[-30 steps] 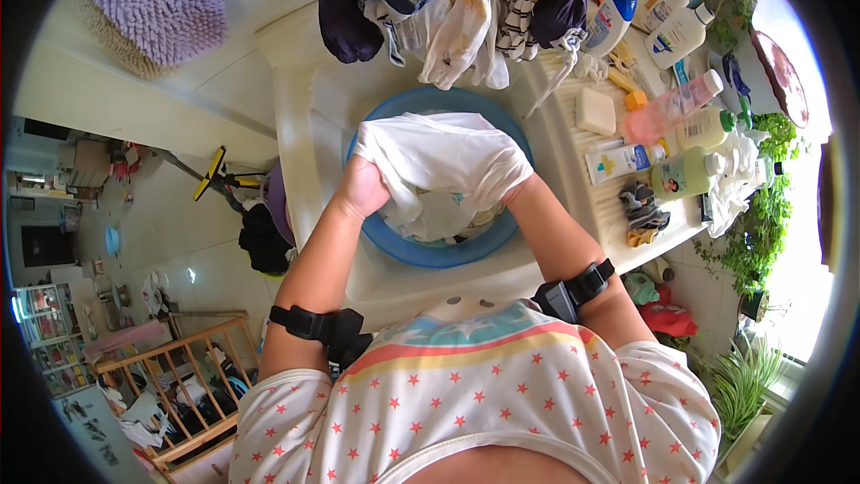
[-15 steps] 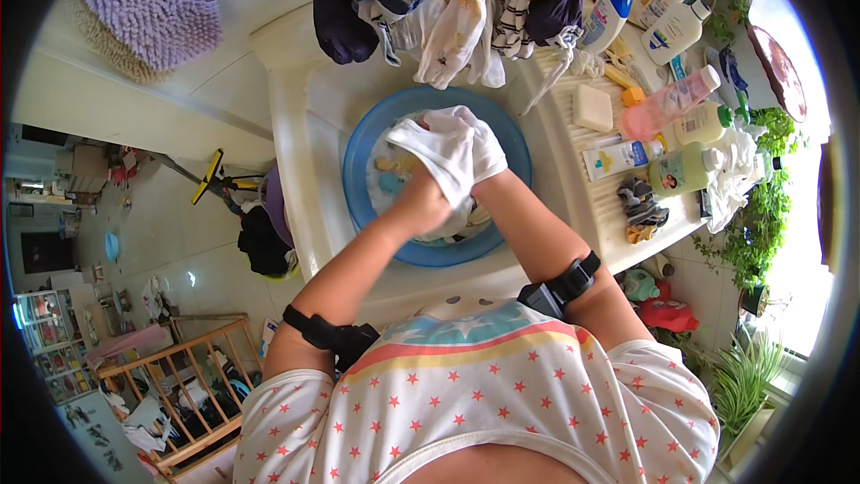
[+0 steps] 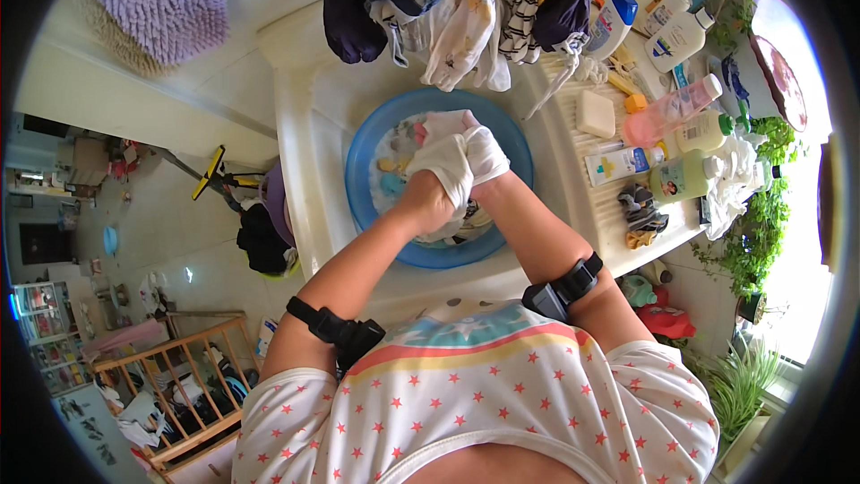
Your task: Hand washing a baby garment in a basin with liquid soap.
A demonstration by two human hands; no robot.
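Both of my hands are over a round blue basin point(image 3: 360, 206), gripping a wet white cloth garment point(image 3: 443, 161). My left hand point(image 3: 430, 202) is closed on its near left side, with the fingers mostly covered by the fabric. My right hand point(image 3: 488, 186) is wrapped in the cloth at the right, its fingers also largely hidden. The garment is bunched between the two hands. Beneath it the basin holds suds and more soaked laundry point(image 3: 391, 181) with yellow and light-blue patches.
The basin stands in a white sink point(image 3: 309, 206). Clothes point(image 3: 475, 13) hang over its far side. On the ribbed ledge at right lie a soap bar point(image 3: 595, 114), a pink bottle point(image 3: 670, 112), a tube point(image 3: 625, 164) and several other bottles. A purple mop-like mat point(image 3: 157, 4) is at far left.
My hands have drawn closer together, and the garment is now bunched more tightly around them. The whole view has shifted slightly to the right.
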